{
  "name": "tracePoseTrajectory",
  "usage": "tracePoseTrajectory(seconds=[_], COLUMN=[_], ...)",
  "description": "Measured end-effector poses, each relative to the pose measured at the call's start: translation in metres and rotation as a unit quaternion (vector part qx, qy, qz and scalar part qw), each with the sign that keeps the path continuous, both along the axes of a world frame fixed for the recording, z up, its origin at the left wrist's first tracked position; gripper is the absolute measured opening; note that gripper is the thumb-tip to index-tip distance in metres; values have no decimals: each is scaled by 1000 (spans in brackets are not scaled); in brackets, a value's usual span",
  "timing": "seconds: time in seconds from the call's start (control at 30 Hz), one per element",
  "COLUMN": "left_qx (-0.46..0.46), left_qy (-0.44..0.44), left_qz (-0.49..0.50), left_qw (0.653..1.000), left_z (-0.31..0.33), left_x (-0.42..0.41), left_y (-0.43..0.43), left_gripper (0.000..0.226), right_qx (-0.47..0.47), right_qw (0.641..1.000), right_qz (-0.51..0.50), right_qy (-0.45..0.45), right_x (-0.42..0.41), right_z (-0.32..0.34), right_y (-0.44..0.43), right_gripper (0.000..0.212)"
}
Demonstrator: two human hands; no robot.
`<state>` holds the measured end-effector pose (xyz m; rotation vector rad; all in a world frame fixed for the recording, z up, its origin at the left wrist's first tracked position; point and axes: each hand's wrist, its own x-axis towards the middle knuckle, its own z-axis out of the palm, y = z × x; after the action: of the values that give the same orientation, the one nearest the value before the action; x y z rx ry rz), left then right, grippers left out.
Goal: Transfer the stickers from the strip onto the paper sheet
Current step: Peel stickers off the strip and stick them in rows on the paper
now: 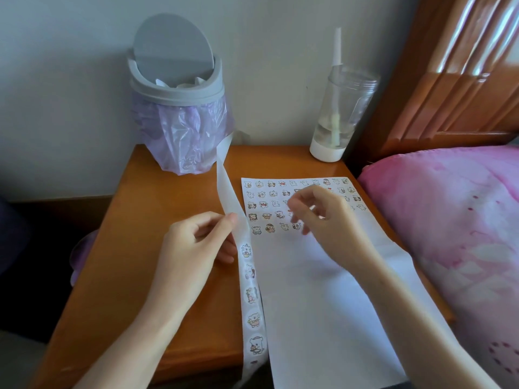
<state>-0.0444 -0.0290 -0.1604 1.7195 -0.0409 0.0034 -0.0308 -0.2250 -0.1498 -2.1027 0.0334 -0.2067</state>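
Beside the white paper sheet [323, 304], the left hand [193, 245] pinches the long white strip of round cartoon stickers [250, 299]. The right hand [323, 220] hovers over the sheet's unfinished fifth row [276, 227] (blurred; I cannot tell whether it holds one), seemingly placing a sticker. The next move needs neat alignment.

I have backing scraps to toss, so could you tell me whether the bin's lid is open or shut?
Open: the bin lid stands tilted up, and white scraps show inside.
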Motion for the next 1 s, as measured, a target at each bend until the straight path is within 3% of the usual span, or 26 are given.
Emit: tracePoseTrajectory(seconds=[0.1, 0.27, 0.67, 1.0], left_qx=[6, 2, -97, -41], left_qy=[-21, -48, 6, -31], left_qz=[8, 25, 3, -40], left_qw=[1000, 999, 995, 998], left_z=[1, 2, 8, 5], left_x=[-1, -1, -1, -1], left_y=[0, 1, -4, -2], left_gripper=[23, 23, 35, 23], right_qx=[90, 152, 149, 105], right_qw=[990, 977, 982, 989], right_qz=[102, 141, 117, 102], right_qy=[23, 38, -6, -11], right_x=[-21, -31, -26, -27], right_z=[14, 9, 10, 9], right_y=[29, 46, 39, 39], right_gripper=[20, 9, 7, 7])
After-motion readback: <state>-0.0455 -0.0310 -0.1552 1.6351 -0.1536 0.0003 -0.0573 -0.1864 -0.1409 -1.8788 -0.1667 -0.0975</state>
